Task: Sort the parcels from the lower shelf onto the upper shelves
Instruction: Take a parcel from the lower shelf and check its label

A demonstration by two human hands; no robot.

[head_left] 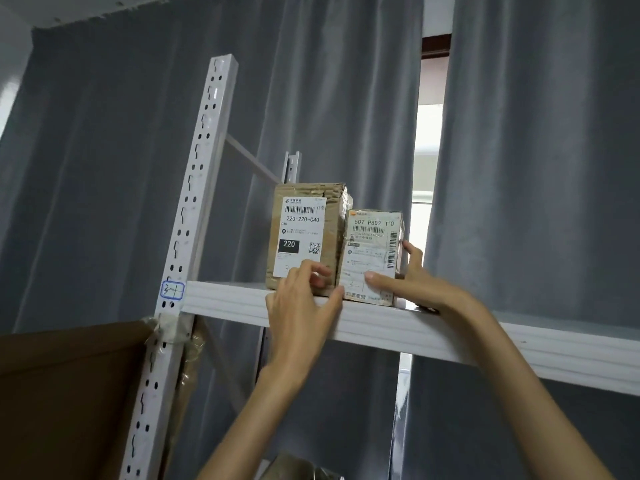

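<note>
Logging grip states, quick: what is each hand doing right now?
Left hand: fingers curled, touching the larger parcel; a grip cannot be told.
Right hand: grips the smaller parcel.

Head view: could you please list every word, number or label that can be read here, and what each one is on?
"220-220-C40": left parcel, label top.
"220": same label, white on a black block.
"507 P802 T 0": right parcel, label top; last characters unsure.
"3-1": handwritten low on the right parcel's label.
"3-1": handwritten tag on the upright.
Fine print, barcode digits, logos and the right parcel's bottom strip: too small or blurred.
</note>
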